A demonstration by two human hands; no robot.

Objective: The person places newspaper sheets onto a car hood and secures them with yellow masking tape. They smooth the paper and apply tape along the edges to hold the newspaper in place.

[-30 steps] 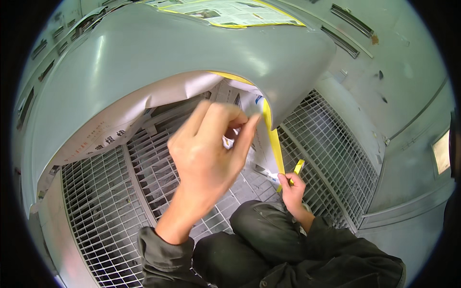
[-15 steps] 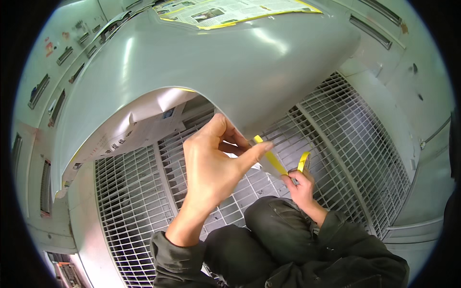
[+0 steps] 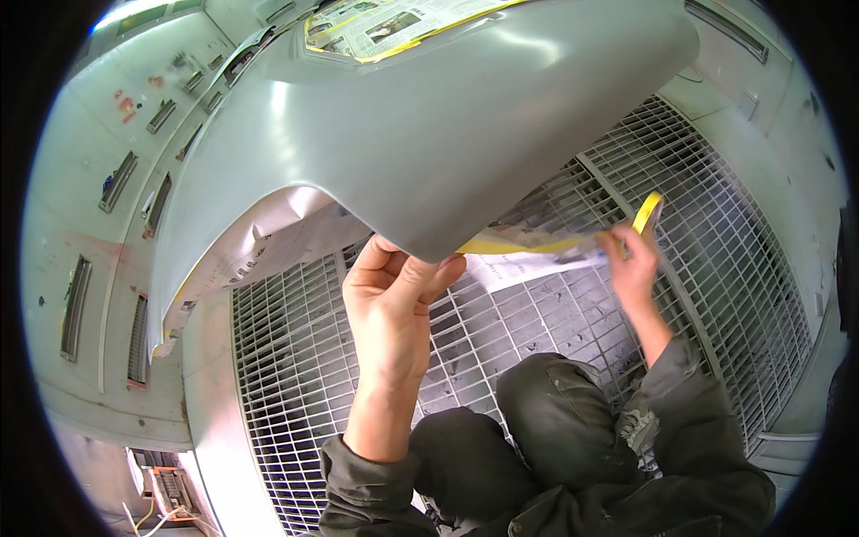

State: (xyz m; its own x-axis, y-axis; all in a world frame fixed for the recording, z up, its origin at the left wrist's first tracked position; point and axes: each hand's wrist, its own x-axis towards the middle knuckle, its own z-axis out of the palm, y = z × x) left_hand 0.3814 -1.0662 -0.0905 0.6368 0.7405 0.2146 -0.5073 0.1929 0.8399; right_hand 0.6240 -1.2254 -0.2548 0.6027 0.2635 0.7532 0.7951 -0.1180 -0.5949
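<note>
A glossy grey car body panel (image 3: 429,134) with a curved wheel-arch cutout spans the upper part of the view. At its lower corner my left hand (image 3: 394,309) is closed, thumb in front and fingers partly hidden behind the edge. A strip of yellow masking tape (image 3: 528,244) runs from beside those fingertips to my right hand (image 3: 633,268). The strip carries a sheet of thin masking film or paper that hangs below it. Closed around the strip, my right hand also has the yellow tape roll (image 3: 650,211) standing up at its fingers.
Newspaper (image 3: 403,27) edged with yellow tape covers an opening at the panel's top. Printed paper (image 3: 277,237) lines the wheel arch. Below lies a metal floor grating (image 3: 304,430); a pale wall (image 3: 72,242) with slots stands left. My bent knees (image 3: 546,403) are close underneath.
My right hand has moved right and up, drawing the tape strip out longer, with the sheet now showing. My left hand's thumb has closed onto the panel's corner. The view has shifted slightly.
</note>
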